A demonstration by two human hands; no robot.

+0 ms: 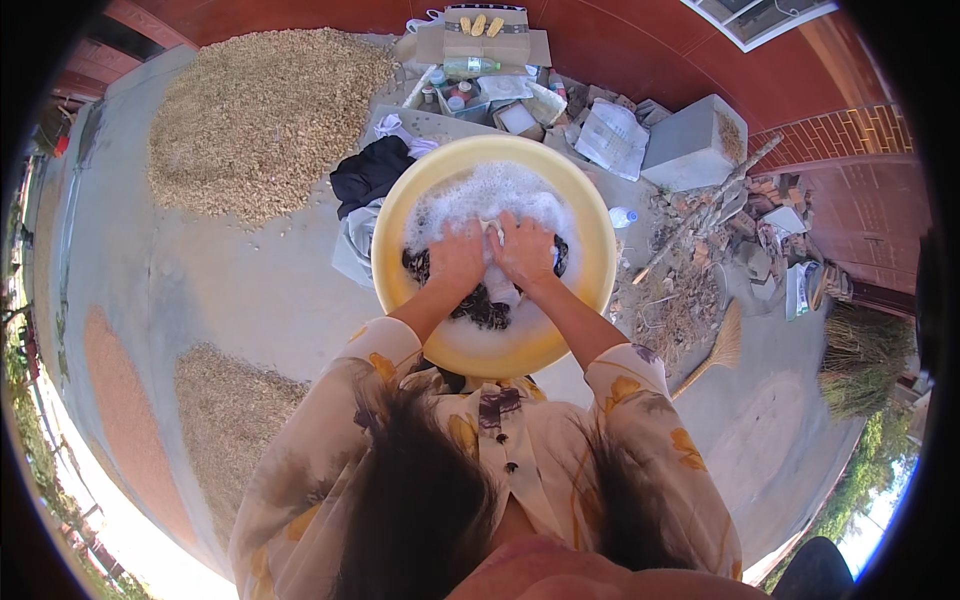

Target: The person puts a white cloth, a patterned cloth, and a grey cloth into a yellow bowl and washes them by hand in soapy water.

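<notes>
A wide yellow basin (393, 235) stands in front of me, with white suds (495, 185) thickest along its far side. In it lies a wet black-and-white patterned garment (484, 310), partly under cloudy water. My left hand (457, 256) and my right hand (523, 250) are side by side near the basin's middle, knuckles up, fingers curled into the cloth. Between them a pale fold of the fabric shows at the fingertips. Foam and the backs of my hands hide part of the grip.
Dark clothes (370, 175) lie left of the basin, by a pale tub (357, 243). A large grain heap (265, 115) spreads far left. Boxes (487, 40) and bottles stand behind. Rubble (690, 240), a white bottle (622, 217) and a broom (722, 345) are to the right.
</notes>
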